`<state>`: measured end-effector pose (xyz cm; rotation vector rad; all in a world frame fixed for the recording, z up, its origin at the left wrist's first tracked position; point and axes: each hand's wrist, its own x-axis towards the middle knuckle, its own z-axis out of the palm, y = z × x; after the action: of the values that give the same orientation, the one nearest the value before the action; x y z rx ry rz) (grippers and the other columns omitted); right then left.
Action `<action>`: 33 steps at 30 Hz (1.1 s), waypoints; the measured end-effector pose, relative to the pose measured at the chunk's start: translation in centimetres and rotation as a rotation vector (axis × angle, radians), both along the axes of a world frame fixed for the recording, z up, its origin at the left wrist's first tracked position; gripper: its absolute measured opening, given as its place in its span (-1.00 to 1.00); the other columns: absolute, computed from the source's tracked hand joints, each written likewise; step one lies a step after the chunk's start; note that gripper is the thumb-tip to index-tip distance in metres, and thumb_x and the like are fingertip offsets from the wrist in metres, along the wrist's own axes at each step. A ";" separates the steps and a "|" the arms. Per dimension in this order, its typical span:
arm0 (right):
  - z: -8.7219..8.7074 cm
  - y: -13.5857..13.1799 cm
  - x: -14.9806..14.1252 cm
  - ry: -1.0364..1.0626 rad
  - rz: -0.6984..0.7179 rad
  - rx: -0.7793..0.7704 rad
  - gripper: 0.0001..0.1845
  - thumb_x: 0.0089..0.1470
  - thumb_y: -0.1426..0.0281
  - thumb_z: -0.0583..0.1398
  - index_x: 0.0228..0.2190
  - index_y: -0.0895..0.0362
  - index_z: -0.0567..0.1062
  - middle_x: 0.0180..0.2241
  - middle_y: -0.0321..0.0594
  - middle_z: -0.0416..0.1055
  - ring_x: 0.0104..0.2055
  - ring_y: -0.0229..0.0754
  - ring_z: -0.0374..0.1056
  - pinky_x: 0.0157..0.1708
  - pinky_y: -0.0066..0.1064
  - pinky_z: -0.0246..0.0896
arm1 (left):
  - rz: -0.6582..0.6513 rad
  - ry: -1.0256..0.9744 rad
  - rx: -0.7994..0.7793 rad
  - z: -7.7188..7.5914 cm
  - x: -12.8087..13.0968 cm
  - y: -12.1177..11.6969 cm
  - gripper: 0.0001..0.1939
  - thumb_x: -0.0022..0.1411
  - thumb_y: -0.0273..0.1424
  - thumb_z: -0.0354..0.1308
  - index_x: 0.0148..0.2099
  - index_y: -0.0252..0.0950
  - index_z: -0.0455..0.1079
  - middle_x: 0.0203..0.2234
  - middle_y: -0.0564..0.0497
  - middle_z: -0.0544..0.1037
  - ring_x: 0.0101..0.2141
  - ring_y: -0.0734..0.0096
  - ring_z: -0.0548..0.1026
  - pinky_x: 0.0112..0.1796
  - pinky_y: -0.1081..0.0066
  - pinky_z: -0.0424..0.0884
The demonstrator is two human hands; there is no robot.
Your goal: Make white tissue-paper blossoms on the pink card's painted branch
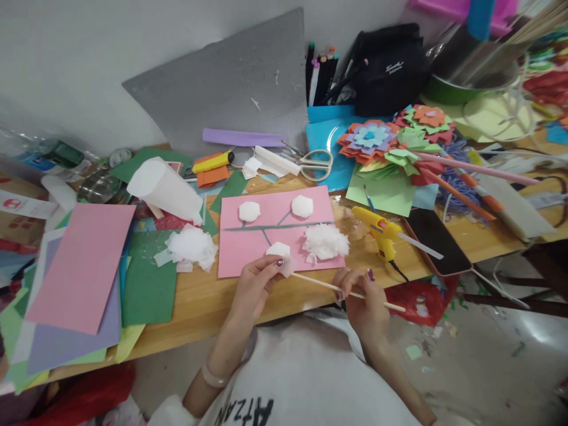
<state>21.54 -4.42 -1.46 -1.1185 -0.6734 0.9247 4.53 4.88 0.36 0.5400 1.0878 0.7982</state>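
Between the thumb and fingers of my left hand (pixel 261 281) is a small piece of white tissue paper (pixel 288 265), touching one end of a thin wooden stick (pixel 317 281). My right hand (pixel 364 296) grips that stick farther along, its other end poking out to the right. Just beyond both hands lies a pink card (pixel 231 254) with a dark green stem line and branches. White paper blossom shapes (pixel 302 207) sit at the branch ends, the lowest partly behind my left fingers. A ruffled white tissue pile (pixel 326 241) rests on the card's right side.
Left of the card is another white tissue pile (pixel 190 245), near stacked coloured paper (pixel 82 266). A yellow glue gun (pixel 377 231) and a phone (pixel 437 242) lie to the right. Scissors (pixel 316 164), paper flowers (pixel 370 139) and a grey board (pixel 222 83) are behind.
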 end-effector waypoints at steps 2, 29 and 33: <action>0.0 0.2 -0.2 0.026 0.034 0.015 -0.46 0.31 0.13 0.01 -0.64 0.04 0.45 -0.67 -0.27 0.27 -0.54 -0.19 0.21 -0.49 -0.28 0.08 | 0.008 0.007 -0.017 -0.1 0.1 -0.1 -0.77 -0.20 -0.35 0.47 -0.41 -0.30 0.61 -0.43 0.01 0.63 -0.36 0.45 0.55 -0.32 0.51 0.51; 0.1 0.0 0.0 0.043 -0.123 0.065 -0.50 0.27 0.15 0.05 -0.65 0.05 0.43 -0.68 -0.31 0.24 -0.56 -0.23 0.16 -0.49 -0.32 0.02 | -0.260 0.055 0.140 -0.2 -0.7 -1.1 -0.70 -0.04 -0.21 0.45 -0.34 -0.32 0.60 -0.42 -0.01 0.61 -0.39 0.43 0.53 -0.22 0.42 0.51; 0.2 -0.1 0.4 0.066 -0.168 0.052 -0.48 0.28 0.18 0.03 -0.66 0.06 0.42 -0.69 -0.31 0.24 -0.57 -0.25 0.17 -0.50 -0.34 0.03 | -0.298 0.106 0.234 -0.4 -1.0 -1.0 -0.72 0.03 -0.20 0.40 -0.30 -0.31 0.59 -0.41 -0.02 0.61 -0.36 0.40 0.54 -0.21 0.42 0.48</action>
<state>21.94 -4.55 -1.24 -1.0761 -0.5377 0.7932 3.57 3.86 -0.02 0.9278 0.9860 0.6424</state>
